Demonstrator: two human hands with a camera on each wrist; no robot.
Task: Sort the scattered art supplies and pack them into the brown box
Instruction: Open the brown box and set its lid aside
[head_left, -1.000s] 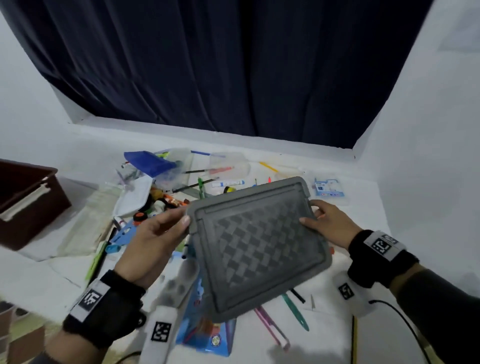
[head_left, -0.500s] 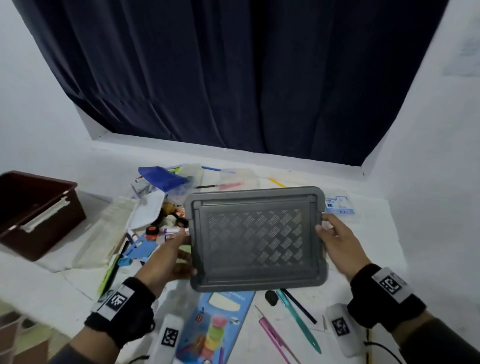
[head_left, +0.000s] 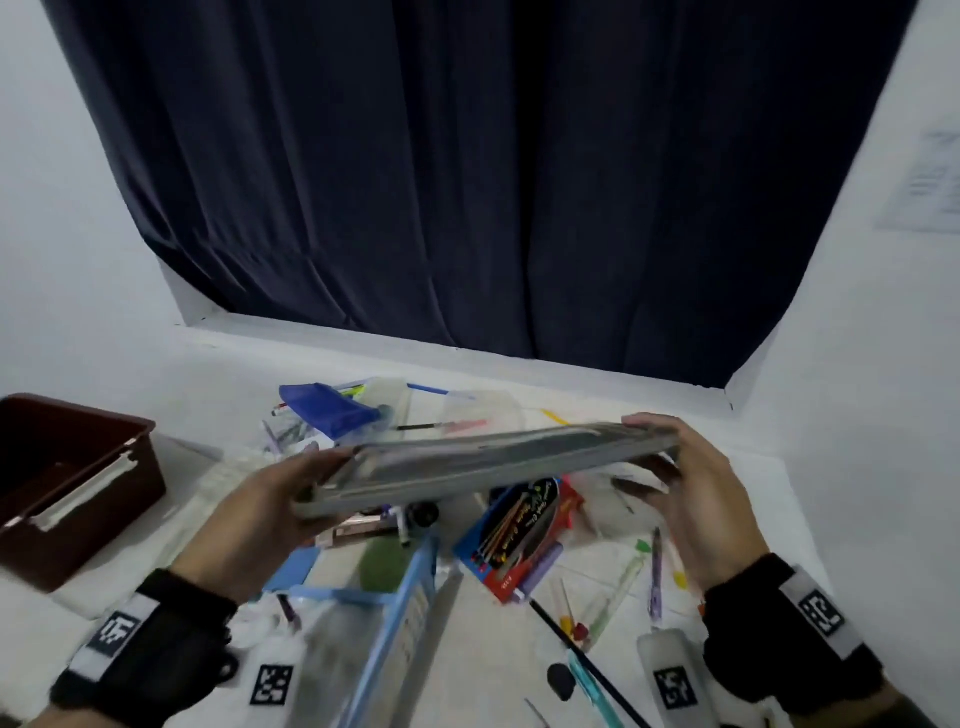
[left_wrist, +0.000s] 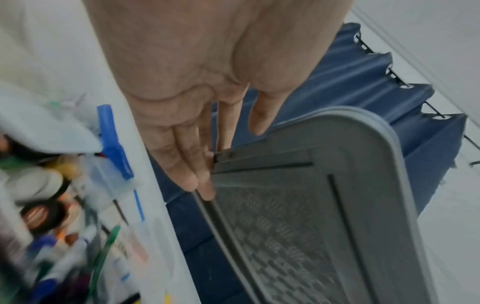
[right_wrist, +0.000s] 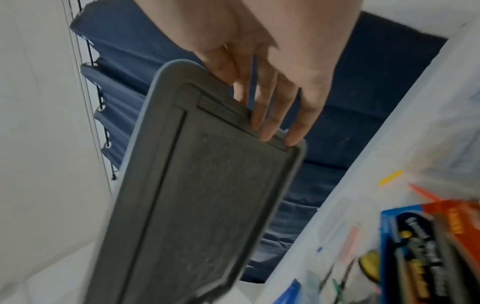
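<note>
I hold a grey lid (head_left: 483, 465) with a woven pattern over the pile of supplies, nearly flat and seen edge-on in the head view. My left hand (head_left: 306, 488) grips its left end, thumb on top and fingers beneath. My right hand (head_left: 665, 452) grips the right end the same way. In the left wrist view my left hand (left_wrist: 200, 181) lies along the lid (left_wrist: 324, 216) edge. From the right wrist view, my right hand (right_wrist: 270, 123) clasps the lid (right_wrist: 207, 195) rim. The brown box (head_left: 136, 434) stands open at the far left.
Under the lid lie a blue pouch (head_left: 332, 415), a pack of coloured pencils (head_left: 519, 525), a light blue plastic piece (head_left: 405, 592), pens (head_left: 655, 577) and markers. A dark curtain (head_left: 467, 182) hangs behind, and a white wall closes the right side.
The lid has tipped from facing me to nearly flat and edge-on. Both hands have kept hold of its ends, and supplies beneath it have come into sight.
</note>
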